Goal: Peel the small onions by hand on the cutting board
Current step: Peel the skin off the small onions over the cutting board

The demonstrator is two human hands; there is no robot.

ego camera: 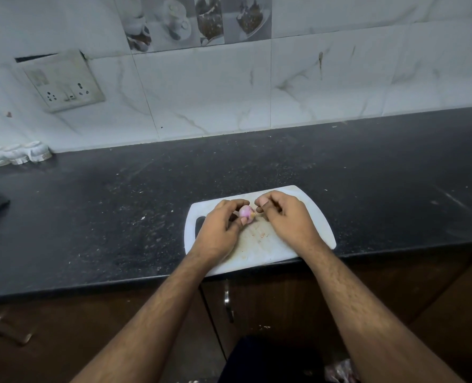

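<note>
The left hand (220,226) pinches a small pink peeled onion (246,212) over the white plastic cutting board (259,252) at the black desk's (119,217) front edge. The right hand (287,217), fingers curled, nips a papery skin scrap at the onion's tip.

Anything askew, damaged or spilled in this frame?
Yes. The wall socket plate hangs crooked, with a dark gap above its top edge, as if pulled from the tiles. The cutting board sits skewed, its near corner overhanging the counter edge. Peel scraps litter the board.
</note>
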